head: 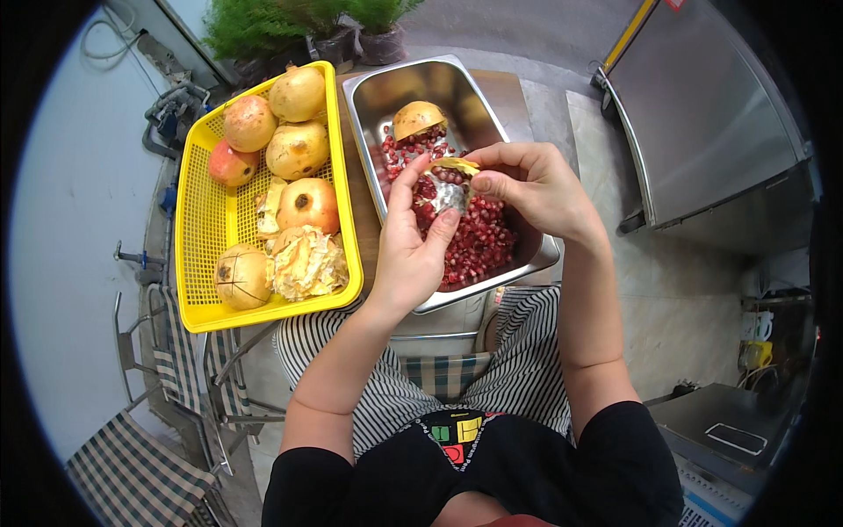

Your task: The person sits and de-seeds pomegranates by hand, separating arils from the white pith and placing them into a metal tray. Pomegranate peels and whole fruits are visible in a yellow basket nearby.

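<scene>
Above a steel pan [361, 125], my left hand [415, 244] holds a broken piece of pomegranate [428, 191] showing red seeds and pale membrane. My right hand [527, 188] pinches the yellowish rind at that piece's upper edge between thumb and fingers. Loose pomegranate seeds [484, 240] are heaped in the near part of the pan, partly hidden by my hands. Farther back in the pan rests a larger pomegranate chunk [416, 120], its rind upward and seeds along its lower side.
To the left, a yellow plastic basket [197, 230] holds several whole pomegranates [298, 92], a scored pomegranate [242, 277] and torn peel and membrane [308, 263]. Basket and pan rest on a brown table [504, 99]. Checkered folding chairs [141, 468] stand at left; a steel cabinet [705, 112] stands at right.
</scene>
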